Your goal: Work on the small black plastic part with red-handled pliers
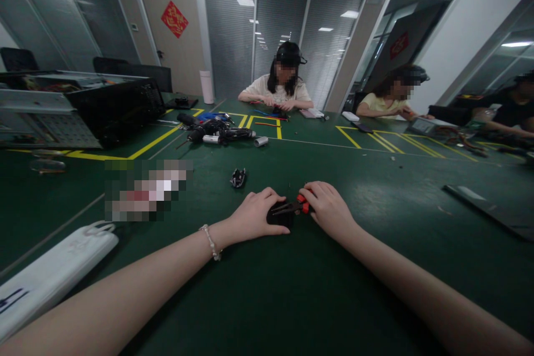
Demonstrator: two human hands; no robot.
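My left hand (254, 214) rests on the green table (292, 289), fingers curled over a small black part (278, 217). My right hand (329, 207) is closed around the red handles of a pair of pliers (297, 206), whose dark jaws point left onto the black part. Both forearms reach in from the bottom edge; a bead bracelet sits on the left wrist. A small black piece (237, 177) lies on the table just beyond my left hand.
A heap of black cables and tools (217, 132) lies further back. An open computer case (83, 105) stands at far left, a white flat box (50, 272) near left, a dark flat panel (488, 208) at right. Three people sit at the far and right sides.
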